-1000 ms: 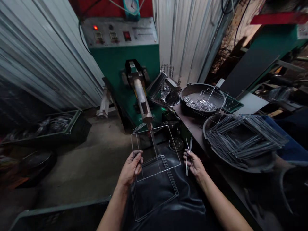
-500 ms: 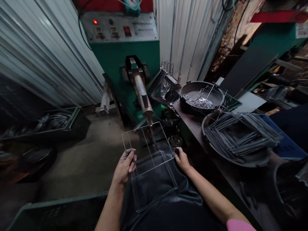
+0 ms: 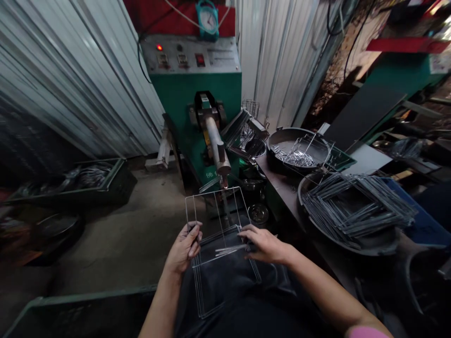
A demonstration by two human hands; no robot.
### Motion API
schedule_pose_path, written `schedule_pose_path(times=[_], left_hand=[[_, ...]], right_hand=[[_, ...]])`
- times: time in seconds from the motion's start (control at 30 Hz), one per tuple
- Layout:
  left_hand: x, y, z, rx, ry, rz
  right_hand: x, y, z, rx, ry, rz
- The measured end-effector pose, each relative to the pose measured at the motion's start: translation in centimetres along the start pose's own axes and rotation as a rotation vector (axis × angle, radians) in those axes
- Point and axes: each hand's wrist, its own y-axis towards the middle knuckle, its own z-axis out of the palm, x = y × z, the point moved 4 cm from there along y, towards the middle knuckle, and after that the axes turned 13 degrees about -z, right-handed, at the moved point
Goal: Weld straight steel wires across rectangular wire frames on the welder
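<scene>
My left hand point(image 3: 185, 246) is closed on the left side of a rectangular wire frame point(image 3: 219, 211) with thin crossbars. The far edge of this frame lies beneath the tip of the machine's metal arm point(image 3: 217, 148). My right hand point(image 3: 262, 244) is at the frame's near right side, its fingers closed round a small bundle of short wire rods point(image 3: 229, 250) that sticks out to the left over the frame. Several more wire frames point(image 3: 199, 295) lie stacked on my dark apron, partly hidden by the right hand.
A green machine point(image 3: 193, 87) with a lit panel stands ahead. To the right, one round pan point(image 3: 275, 129) holds short metal pieces, and a nearer pan point(image 3: 303, 204) holds piled wire frames point(image 3: 366, 206). Green crates point(image 3: 116, 176) stand at the left.
My right hand has left the frame's right corner and come inward, now with the short rods in it. The left hand keeps its hold. The view has tilted up slightly.
</scene>
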Motion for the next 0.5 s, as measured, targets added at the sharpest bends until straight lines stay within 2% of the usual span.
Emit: schedule_pose_path(times=[0.07,0.23,0.5], left_hand=[[0.07,-0.05,-0.28,-0.008,-0.006,0.002],[0.28,-0.18,-0.73,-0.009,-0.019,-0.004],[0.53,-0.19,-1.04,0.0,-0.04,-0.022]], right_hand=[[-0.11,0.26,0.34,0.068,-0.037,0.028],[-0.48,0.73,0.86,0.14,-0.108,0.077],[0.05,0.96,0.57,0.166,-0.045,0.099]])
